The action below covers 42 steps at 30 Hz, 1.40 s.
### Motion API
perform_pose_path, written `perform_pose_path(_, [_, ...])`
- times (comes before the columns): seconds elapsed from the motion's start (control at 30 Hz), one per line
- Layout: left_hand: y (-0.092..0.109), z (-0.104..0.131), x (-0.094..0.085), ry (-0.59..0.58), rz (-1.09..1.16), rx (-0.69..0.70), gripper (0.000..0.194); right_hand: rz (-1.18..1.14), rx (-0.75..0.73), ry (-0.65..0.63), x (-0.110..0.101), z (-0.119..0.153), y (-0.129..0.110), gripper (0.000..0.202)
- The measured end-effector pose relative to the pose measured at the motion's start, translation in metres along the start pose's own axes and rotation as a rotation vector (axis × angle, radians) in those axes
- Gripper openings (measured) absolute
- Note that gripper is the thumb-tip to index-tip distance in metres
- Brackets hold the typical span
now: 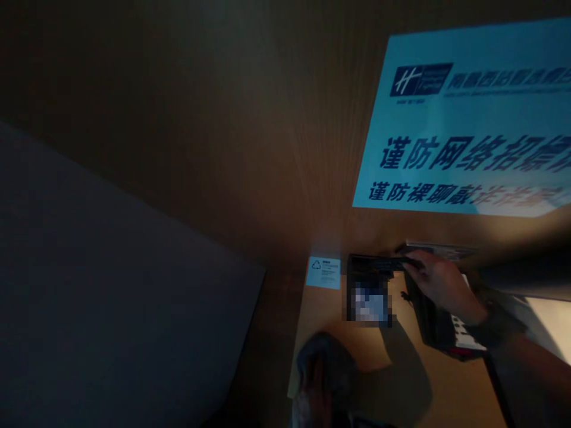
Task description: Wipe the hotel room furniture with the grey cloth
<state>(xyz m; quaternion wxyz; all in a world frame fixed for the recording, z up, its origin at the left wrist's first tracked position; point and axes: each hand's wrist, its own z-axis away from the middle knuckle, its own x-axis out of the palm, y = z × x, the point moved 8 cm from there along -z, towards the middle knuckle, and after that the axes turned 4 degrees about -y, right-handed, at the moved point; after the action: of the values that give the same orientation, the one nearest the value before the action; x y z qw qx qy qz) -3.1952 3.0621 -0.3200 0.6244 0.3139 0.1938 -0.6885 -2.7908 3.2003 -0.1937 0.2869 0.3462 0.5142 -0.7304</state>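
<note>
A blue notice (468,119) fills the wall at two o'clock, above a wooden desk (401,380). At four o'clock the right hand (439,282) reaches to nine o'clock over a desk phone (439,333), fingers pinched on the right end of a slim black remote (379,262), whose long axis runs level, three to nine. At six o'clock the left hand (314,386) seems clenched on a dark cloth (332,362), though blur hides detail.

Two hands — right (439,284), left (314,380) — one blue wall notice (468,119), one small card (324,272), one telephone (446,333)
</note>
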Motion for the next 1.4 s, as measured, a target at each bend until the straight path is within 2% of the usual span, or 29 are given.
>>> perform_pose_path(0.1, [-0.013,-0.019,-0.056,0.08,-0.003,-0.092,0.058,-0.307,0.153,-0.041,-0.013,0.026,0.029,0.038])
perform_pose_path(0.17, [-0.003,-0.034,-0.092,0.206,-0.101,-0.053,0.061,-0.45,0.244,-0.135,-0.006,0.043,0.043,0.041])
perform_pose_path(0.2, [0.005,-0.042,-0.104,0.251,-0.147,-0.018,0.061,-0.51,0.278,-0.179,0.002,0.05,0.048,0.042])
perform_pose_path(0.27, [0.021,-0.06,-0.112,0.243,-0.197,0.039,0.057,-0.593,0.318,-0.222,0.023,0.059,0.055,0.042])
perform_pose_path(0.33, [0.033,-0.078,-0.105,0.139,-0.213,0.063,0.052,-0.587,0.325,-0.199,0.045,0.06,0.059,0.042])
perform_pose_path(0.4, [0.04,-0.094,-0.1,0.054,-0.211,0.071,0.04,-0.489,0.301,-0.168,0.066,0.054,0.06,0.044])
perform_pose_path(0.5, [0.042,-0.108,-0.114,0.049,-0.156,0.031,0.035,-0.381,0.268,-0.169,0.095,0.036,0.058,0.047])
perform_pose_path(0.63, [0.032,-0.103,-0.156,0.112,-0.037,-0.004,0.03,-0.277,0.278,-0.23,0.124,0.011,0.052,0.044])
perform_pose_path(0.77, [0.03,-0.074,-0.212,0.29,0.298,0.095,0.023,-0.135,0.339,-0.232,0.137,0.001,0.047,0.032])
perform_pose_path(0.83, [0.042,-0.06,-0.24,0.435,0.378,0.162,0.028,-0.086,0.341,-0.226,0.14,0.004,0.042,0.026])
perform_pose_path(0.9, [0.069,-0.048,-0.263,0.614,0.375,0.256,0.031,-0.05,0.332,-0.236,0.144,0.013,0.036,0.022])
perform_pose_path(0.93, [0.088,-0.045,-0.267,0.683,0.345,0.307,0.032,-0.034,0.332,-0.242,0.146,0.019,0.034,0.021])
perform_pose_path(1.0, [0.131,-0.051,-0.259,0.711,0.245,0.41,0.033,-0.005,0.339,-0.25,0.149,0.032,0.031,0.022])
perform_pose_path(1.03, [0.154,-0.059,-0.245,0.65,0.166,0.474,0.034,0.008,0.343,-0.252,0.15,0.038,0.03,0.022])
perform_pose_path(1.1, [0.197,-0.079,-0.202,0.409,-0.023,0.631,0.033,0.028,0.343,-0.258,0.152,0.047,0.028,0.023])
perform_pose_path(1.17, [0.225,-0.093,-0.161,0.169,-0.176,0.794,0.035,0.039,0.339,-0.264,0.153,0.051,0.027,0.023])
perform_pose_path(1.23, [0.237,-0.105,-0.136,0.0,-0.318,0.865,0.049,0.044,0.331,-0.27,0.152,0.052,0.026,0.022])
perform_pose_path(1.3, [0.237,-0.12,-0.126,-0.11,-0.512,0.793,0.062,0.051,0.328,-0.271,0.151,0.051,0.027,0.02])
perform_pose_path(1.33, [0.237,-0.127,-0.125,-0.151,-0.612,0.735,0.061,0.055,0.331,-0.272,0.151,0.05,0.028,0.02])
perform_pose_path(1.4, [0.239,-0.138,-0.125,-0.183,-0.735,0.637,0.042,0.065,0.346,-0.275,0.15,0.049,0.03,0.019])
